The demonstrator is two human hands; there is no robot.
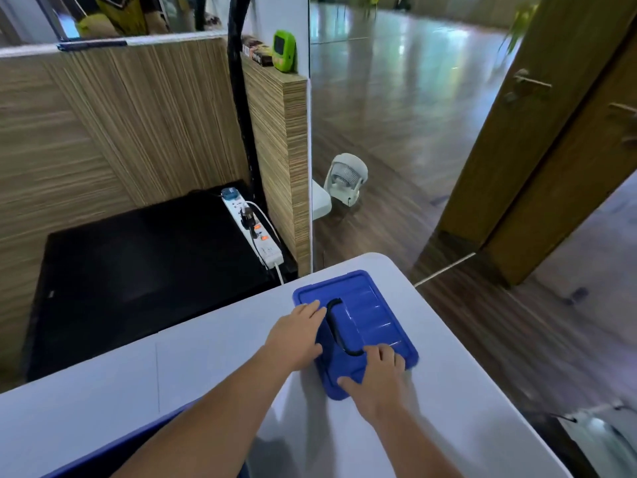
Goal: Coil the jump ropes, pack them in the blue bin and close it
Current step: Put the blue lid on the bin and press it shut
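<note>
White table with a closed blue bin

The smooth white rounded-corner table [431, 426] carries a blue plastic bin with a ridged lid and black handle [375, 319], sitting near the table's far right corner.

One blue bin lid [374, 319] lies under two hands, the left hand [295, 334] flat on its left edge and the right hand [377, 377] on its near corner. One black handle [336, 331] runs across the lid between the two hands. One white table [448, 357] carries the lid. Beyond the left hand sits one white power strip [256, 236], showing two lit orange switches. Further off, past both hands, stands one white fan [346, 179] on the floor, and one green gadget [284, 51] sits on one wooden partition [279, 132].
</note>
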